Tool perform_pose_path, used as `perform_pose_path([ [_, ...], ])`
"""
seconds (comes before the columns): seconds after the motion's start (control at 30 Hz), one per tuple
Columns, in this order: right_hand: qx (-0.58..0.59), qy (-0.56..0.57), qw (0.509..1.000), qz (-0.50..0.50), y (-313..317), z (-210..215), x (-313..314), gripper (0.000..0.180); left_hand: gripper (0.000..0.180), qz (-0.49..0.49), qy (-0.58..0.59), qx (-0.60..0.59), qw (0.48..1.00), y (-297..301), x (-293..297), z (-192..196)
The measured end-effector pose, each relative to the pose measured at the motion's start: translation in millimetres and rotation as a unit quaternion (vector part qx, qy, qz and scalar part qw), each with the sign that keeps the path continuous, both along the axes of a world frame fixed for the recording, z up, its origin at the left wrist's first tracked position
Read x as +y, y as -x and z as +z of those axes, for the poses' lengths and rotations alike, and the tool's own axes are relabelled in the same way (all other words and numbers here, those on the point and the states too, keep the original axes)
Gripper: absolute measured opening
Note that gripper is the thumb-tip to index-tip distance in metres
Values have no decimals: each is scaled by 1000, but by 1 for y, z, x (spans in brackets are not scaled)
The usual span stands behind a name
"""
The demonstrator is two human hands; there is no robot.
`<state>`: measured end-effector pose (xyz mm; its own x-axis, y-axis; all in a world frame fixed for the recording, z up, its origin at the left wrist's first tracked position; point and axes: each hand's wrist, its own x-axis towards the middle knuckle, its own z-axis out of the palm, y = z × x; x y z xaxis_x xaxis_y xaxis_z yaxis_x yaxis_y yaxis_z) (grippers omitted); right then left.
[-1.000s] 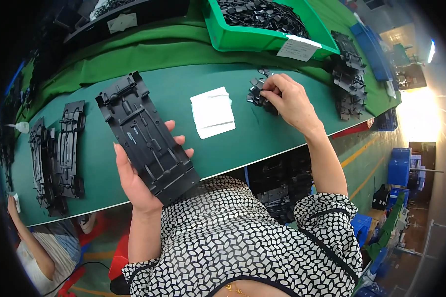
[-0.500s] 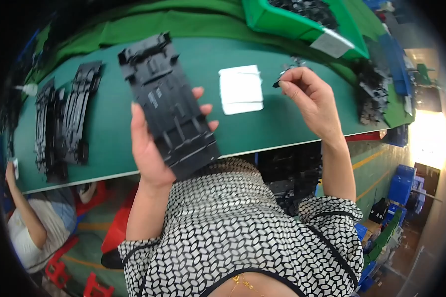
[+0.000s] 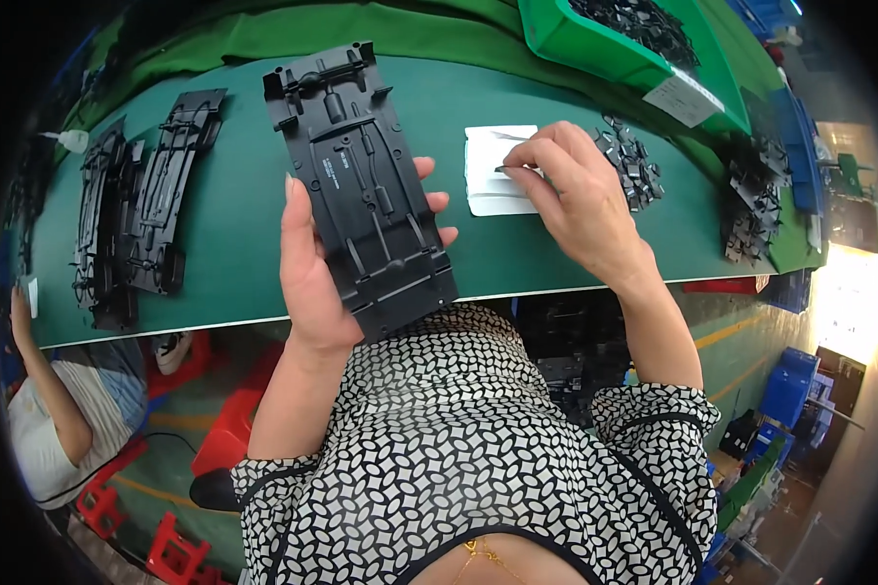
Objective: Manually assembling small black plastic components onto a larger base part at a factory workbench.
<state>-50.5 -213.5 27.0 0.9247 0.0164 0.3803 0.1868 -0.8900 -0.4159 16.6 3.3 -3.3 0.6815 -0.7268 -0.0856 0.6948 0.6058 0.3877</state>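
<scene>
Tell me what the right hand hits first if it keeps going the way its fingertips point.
Probably the white pad: the right hand points left with a small dark piece pinched at its fingertips, already over the pad. Height above it is unclear.

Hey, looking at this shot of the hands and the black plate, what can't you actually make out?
Head view only:
- What the right hand pinches over the white pad: too small, fingers cover it.
- Black plate underside: faces away; left hand covers its edge.
- Green bin: cut off by the top edge.
- Small black parts: too small to tell shapes.

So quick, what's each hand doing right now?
Left hand: closed around the long black plastic panel.
Right hand: fingertips pinched on a small dark part above the white pad.
</scene>
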Motion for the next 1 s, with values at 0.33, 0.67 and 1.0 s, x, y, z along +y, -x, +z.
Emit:
perform_pose_path([
  [0.33, 41, -10, 998, -40, -4, -4, -3, 7, 77, -5, -8, 6, 1000, -1, -1, 1],
  [0.67, -36, 65, 997, -25, -8, -4, -6, 6, 77, -8, 0, 11, 1000, -1, -1, 0],
  [1.0, 40, -37, 996, -68, -3, 0, -4, 5, 76, -9, 1, 13, 1000, 0, -2, 1],
])
